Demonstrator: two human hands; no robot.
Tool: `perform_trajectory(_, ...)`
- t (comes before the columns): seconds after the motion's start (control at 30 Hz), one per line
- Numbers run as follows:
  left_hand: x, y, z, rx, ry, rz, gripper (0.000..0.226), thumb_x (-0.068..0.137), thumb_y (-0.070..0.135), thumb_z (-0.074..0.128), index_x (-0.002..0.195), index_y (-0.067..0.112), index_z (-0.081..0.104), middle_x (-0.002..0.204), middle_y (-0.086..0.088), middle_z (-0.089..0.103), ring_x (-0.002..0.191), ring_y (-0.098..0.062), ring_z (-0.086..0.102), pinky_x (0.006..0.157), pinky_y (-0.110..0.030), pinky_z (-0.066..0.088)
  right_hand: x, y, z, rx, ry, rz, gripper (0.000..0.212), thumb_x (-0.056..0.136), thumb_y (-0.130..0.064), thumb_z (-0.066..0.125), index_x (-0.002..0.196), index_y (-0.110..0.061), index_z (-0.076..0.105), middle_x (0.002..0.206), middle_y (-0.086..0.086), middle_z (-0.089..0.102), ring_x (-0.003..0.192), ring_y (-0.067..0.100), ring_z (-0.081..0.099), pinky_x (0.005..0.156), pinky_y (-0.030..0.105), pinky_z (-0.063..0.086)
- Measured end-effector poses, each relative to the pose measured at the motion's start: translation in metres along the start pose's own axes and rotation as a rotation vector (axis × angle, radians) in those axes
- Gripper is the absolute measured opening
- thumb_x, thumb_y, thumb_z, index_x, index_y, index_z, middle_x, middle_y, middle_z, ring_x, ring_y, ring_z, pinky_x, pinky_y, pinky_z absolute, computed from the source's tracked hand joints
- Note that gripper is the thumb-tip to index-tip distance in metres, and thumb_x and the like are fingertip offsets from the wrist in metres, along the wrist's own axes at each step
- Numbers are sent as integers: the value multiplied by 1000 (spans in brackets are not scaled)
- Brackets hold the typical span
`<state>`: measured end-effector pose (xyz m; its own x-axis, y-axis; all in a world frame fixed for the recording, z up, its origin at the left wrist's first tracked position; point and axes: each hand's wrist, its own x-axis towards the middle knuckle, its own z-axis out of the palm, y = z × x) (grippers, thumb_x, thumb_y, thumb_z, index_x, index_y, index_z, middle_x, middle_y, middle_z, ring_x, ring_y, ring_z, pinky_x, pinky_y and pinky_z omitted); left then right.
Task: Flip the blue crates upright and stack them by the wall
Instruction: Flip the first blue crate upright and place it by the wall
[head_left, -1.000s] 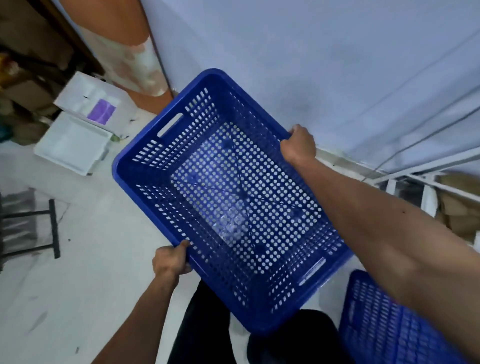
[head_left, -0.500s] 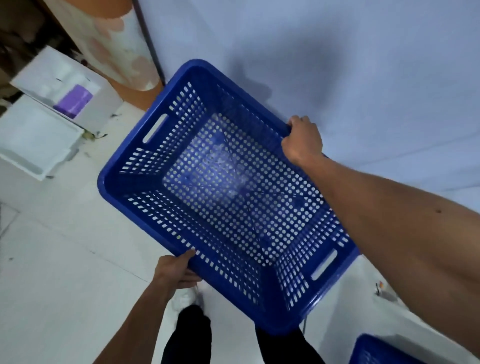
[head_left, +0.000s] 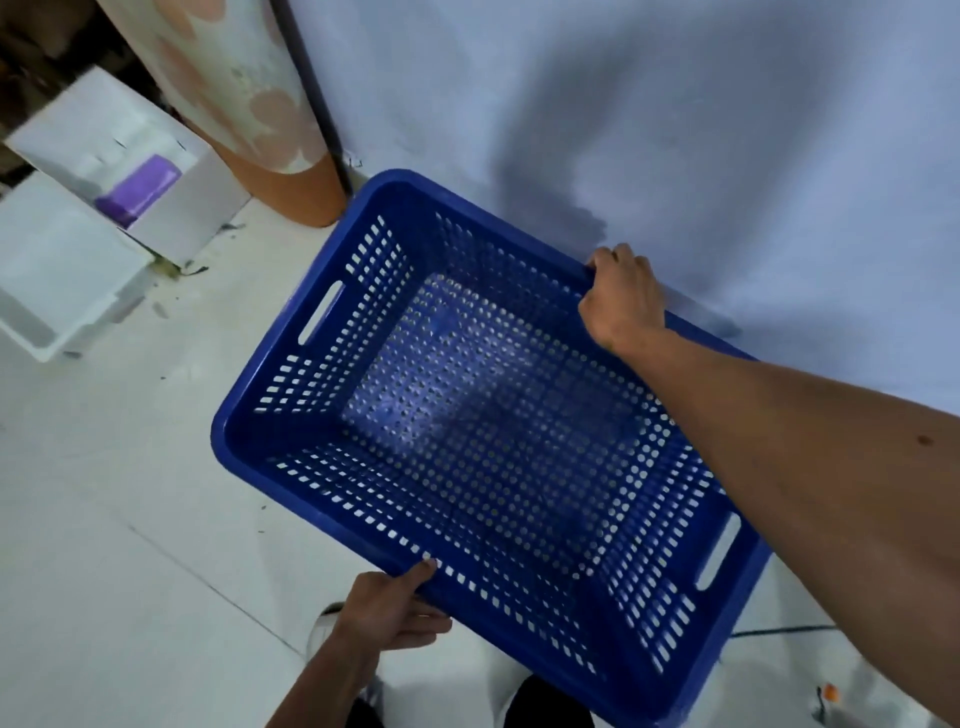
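Note:
A blue perforated crate (head_left: 322, 410) is upright, open side up, and fills the middle of the head view, close to the pale wall (head_left: 675, 130). My right hand (head_left: 621, 299) grips its far long rim beside the wall. My left hand (head_left: 395, 610) grips the near long rim, thumb over the edge. I cannot tell whether the crate rests on the white floor or hangs just above it. No other blue crate is in view.
A floral and orange roll (head_left: 249, 104) leans at the wall corner, left of the crate. White foam boxes (head_left: 78, 270), one holding a purple item (head_left: 140, 189), sit on the floor at the left. My shoes and dark trousers show below the crate.
The crate has come down and closer to the wall with both hands still on its rims. The second blue crate at the lower right has left the view.

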<state>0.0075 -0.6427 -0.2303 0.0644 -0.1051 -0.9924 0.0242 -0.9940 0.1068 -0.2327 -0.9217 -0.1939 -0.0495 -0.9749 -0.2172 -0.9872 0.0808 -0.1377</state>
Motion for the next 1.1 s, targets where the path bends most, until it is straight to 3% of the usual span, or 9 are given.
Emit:
perform_trajectory(0.23, 13, 15, 17, 42, -35, 35, 50, 90, 44, 68, 104, -3, 66, 81, -19, 78, 74, -31, 77, 68, -39, 64, 20, 26, 12, -39, -77, 28, 39, 91, -11, 59, 128, -3, 51, 129, 17, 49, 114, 36, 50, 89, 47, 48)
perform_trajectory(0.33, 16, 20, 26, 38, -24, 65, 50, 90, 46, 66, 103, -2, 65, 79, -19, 77, 72, -30, 77, 66, -38, 62, 28, 35, 15, -51, -159, 58, 45, 93, -16, 58, 134, -2, 47, 134, 19, 46, 117, 36, 50, 97, 46, 44)
perform_trajectory(0.5, 18, 27, 42, 8, 5, 79, 48, 92, 45, 64, 100, -2, 67, 75, -19, 77, 68, -31, 77, 57, -35, 61, 40, 51, 12, 16, -363, 86, 67, 96, -19, 51, 154, -6, 20, 159, 14, 21, 139, 32, 35, 115, 43, 32)
perform_trajectory(0.7, 18, 27, 50, 15, 29, 127, 47, 94, 43, 62, 97, -3, 68, 72, -18, 77, 66, -30, 77, 60, -37, 61, 41, 54, 6, 83, -415, 83, 73, 94, -13, 48, 158, -12, 12, 164, 7, 8, 148, 28, 21, 120, 41, 25)
perform_trajectory(0.83, 17, 26, 49, 69, -6, 171, 53, 94, 50, 58, 96, -1, 70, 75, -17, 77, 70, -28, 77, 67, -39, 63, 32, 59, 1, 40, -462, 61, 80, 94, -21, 49, 158, -14, 1, 166, 6, -2, 152, 25, 7, 123, 40, 14)
perform_trajectory(1.1, 0, 43, 31, 276, -9, 106, 77, 100, 59, 32, 94, -7, 71, 81, -19, 78, 73, -33, 77, 69, -38, 61, -11, 67, -18, -54, -550, -8, 82, 96, -28, 50, 158, -17, -3, 166, 2, -7, 152, 25, 2, 123, 45, 12)
